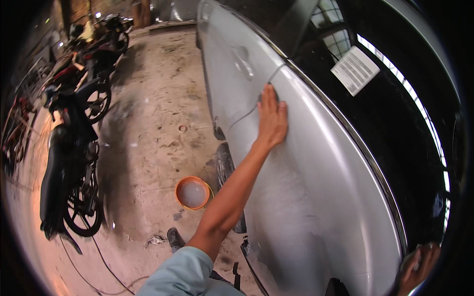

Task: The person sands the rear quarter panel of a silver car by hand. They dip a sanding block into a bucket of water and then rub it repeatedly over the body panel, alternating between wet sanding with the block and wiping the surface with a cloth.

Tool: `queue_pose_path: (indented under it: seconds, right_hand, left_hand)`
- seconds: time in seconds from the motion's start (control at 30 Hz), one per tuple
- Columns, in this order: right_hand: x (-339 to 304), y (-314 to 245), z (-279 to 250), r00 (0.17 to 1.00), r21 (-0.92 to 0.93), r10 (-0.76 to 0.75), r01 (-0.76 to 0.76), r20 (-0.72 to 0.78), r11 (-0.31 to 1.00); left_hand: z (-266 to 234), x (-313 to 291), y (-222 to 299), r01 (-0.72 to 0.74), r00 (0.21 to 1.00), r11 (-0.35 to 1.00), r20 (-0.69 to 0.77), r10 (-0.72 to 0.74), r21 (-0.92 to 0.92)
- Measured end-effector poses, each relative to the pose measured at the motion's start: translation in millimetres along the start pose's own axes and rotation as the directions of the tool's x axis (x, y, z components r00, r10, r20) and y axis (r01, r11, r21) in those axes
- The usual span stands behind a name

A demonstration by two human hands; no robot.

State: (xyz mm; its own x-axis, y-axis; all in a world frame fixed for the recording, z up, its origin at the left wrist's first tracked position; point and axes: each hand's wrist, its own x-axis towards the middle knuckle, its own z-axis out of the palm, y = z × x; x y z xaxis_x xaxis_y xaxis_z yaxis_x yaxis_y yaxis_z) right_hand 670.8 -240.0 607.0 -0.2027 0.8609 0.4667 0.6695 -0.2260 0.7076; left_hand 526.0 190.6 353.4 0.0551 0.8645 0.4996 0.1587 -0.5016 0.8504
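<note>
Where the left grip [272,118] rests, bodywork [313,163] lies beneath.

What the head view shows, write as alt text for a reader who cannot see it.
A person's left hand lies against the silver side of a car; the right hand is at the lower right, beside the dark window glass. On the floor to the left are an orange bucket of cloudy liquid and parked motorcycles.

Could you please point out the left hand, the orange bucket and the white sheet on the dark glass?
Left hand [272,120], head view: on the back of the hand.
Orange bucket [191,179], head view: on its rim.
White sheet [355,70], head view: on its printed middle.
</note>
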Motion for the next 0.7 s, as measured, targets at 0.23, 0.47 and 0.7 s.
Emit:
queue_pose_path:
  seconds: [0.23, 0.47, 0.7]
  right_hand:
    - [-25.3, 8.8, 4.3, 0.985, 0.110, 0.171, -0.169, -0.006, 0.979]
    - [-15.9, 3.5, 1.9, 0.985, 0.105, 0.175, -0.174, 0.002, 0.979]
    - [-6.5, -3.3, 4.6, 0.984, 0.096, 0.173, -0.167, -0.051, 0.981]
  left_hand:
    - [3.6, -27.6, 17.3, -0.089, 0.994, 0.996, 0.069, 0.088, 0.016]
    - [-0.7, -65.6, 23.0, -0.068, 0.987, 0.998, 0.143, 0.066, 0.005]
    - [0.1, 0.6, 7.0, -0.067, 0.994, 0.998, 0.081, 0.067, -0.001]
